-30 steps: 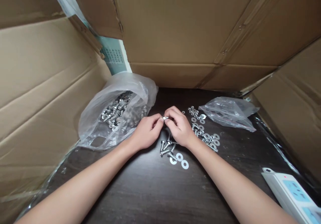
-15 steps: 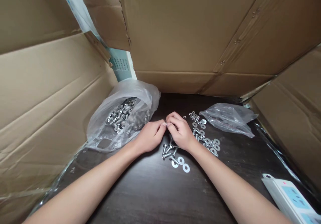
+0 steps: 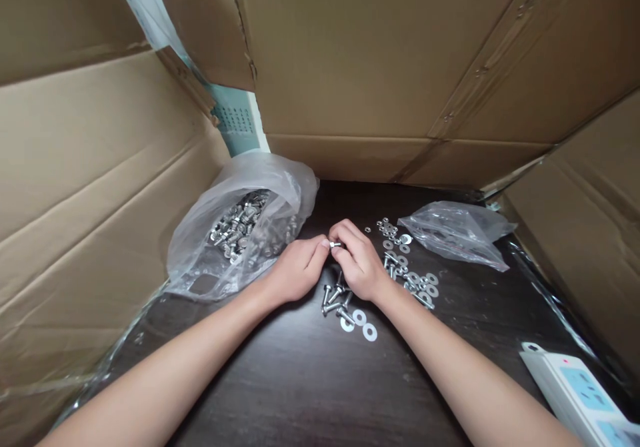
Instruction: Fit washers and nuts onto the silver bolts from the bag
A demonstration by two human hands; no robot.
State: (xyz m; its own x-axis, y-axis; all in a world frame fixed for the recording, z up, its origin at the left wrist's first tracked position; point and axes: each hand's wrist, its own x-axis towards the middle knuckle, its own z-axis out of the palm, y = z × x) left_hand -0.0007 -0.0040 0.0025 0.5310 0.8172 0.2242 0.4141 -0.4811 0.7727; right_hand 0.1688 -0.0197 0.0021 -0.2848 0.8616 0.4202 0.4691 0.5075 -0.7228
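Note:
A small silver bolt [image 3: 335,244] shows between my hands, with its end pointing right; whether a nut or washer is on it I cannot tell. My left hand [image 3: 299,270] pinches its left end between thumb and forefinger. The curled fingers and thumb of my right hand [image 3: 359,263] close around the other side. Just below the hands lies a small group of loose bolts [image 3: 336,297], with a few flat washers [image 3: 369,331] beside them. More washers [image 3: 401,261] are scattered right of my right hand, among further bolts [image 3: 393,264] and small nuts [image 3: 386,226].
A clear plastic bag [image 3: 293,173] full of metal fasteners [image 3: 239,227] lies open at the left. Another clear bag [image 3: 457,230] lies flat at the back right. A white power strip [image 3: 565,380] is at the front right. Cardboard walls [image 3: 390,60] surround the dark table [image 3: 295,387].
The bolt now shows more between my fingers, as the right thumb and forefinger have parted slightly. Both hands stay in nearly the same place; the view has shifted a little.

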